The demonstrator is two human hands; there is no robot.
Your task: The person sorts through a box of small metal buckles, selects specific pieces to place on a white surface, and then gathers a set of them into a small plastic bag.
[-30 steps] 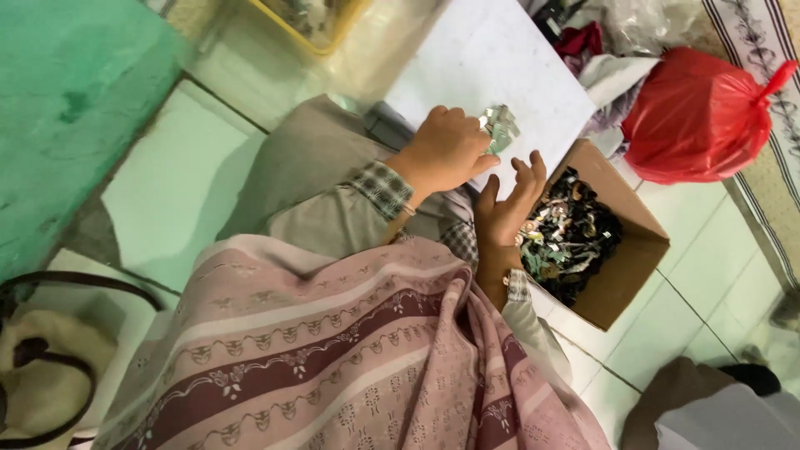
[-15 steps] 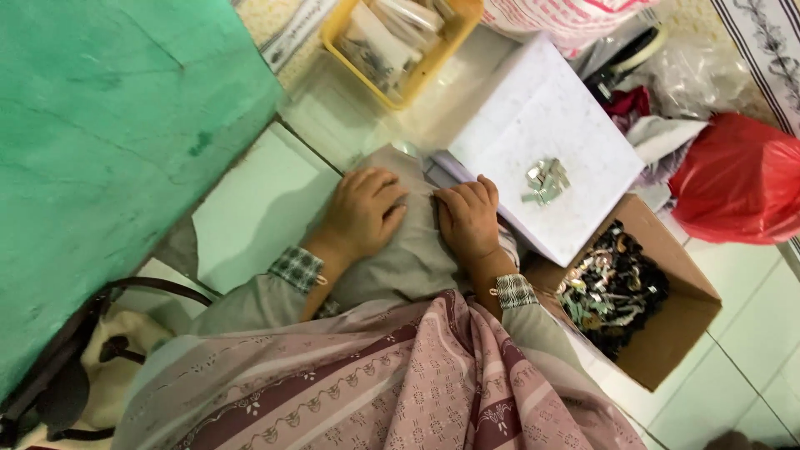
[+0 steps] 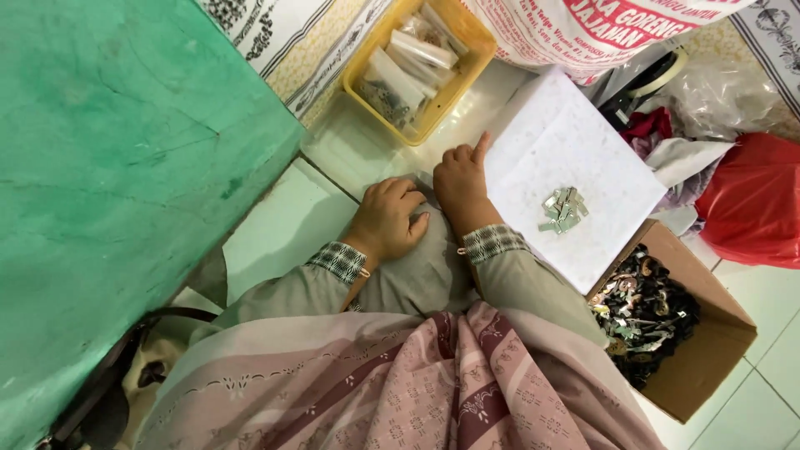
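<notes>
Small silvery metal pieces [image 3: 563, 210] lie in a loose heap on the white square board [image 3: 533, 142], apart from both hands. Left hand [image 3: 387, 221] rests on the grey-clad knee [image 3: 421, 271], fingers curled loosely together, holding nothing. Right hand [image 3: 460, 183] sits at the board's near edge, index finger extended, other fingers folded, gripping nothing. Judged step: between handlings, heap laid out, no piece taken up. Open brown cardboard box [image 3: 708, 367] of dark mixed metal parts stands just beside the board; yellow plastic tray [image 3: 467, 37] of clear packets lies beyond.
</notes>
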